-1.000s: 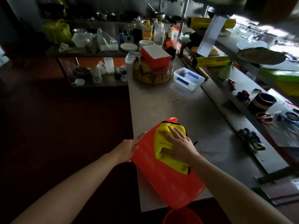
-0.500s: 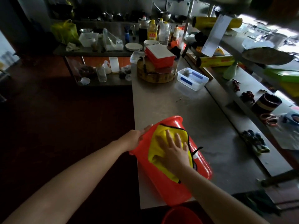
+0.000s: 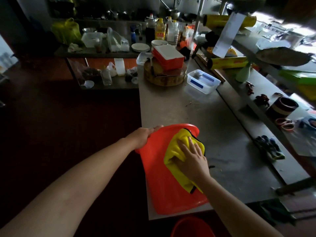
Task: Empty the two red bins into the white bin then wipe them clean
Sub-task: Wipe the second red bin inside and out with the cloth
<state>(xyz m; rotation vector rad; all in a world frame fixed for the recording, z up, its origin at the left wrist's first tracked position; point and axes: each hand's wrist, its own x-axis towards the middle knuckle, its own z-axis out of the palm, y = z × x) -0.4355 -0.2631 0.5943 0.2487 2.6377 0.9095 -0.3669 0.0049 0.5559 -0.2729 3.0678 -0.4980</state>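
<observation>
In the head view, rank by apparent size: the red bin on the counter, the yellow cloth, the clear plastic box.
1. red bin
2. yellow cloth
3. clear plastic box, which stands farther away, so real size is unsure.

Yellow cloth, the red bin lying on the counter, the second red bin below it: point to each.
yellow cloth (image 3: 177, 146): head view, its bunched upper fold.
red bin on the counter (image 3: 160, 182): head view, its outer wall.
second red bin (image 3: 191, 228): head view, its visible top part.

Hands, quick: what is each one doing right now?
Left hand: grips the rim of the red bin.
Right hand: open, fingers flat, pressing the yellow cloth onto that bin.
</observation>
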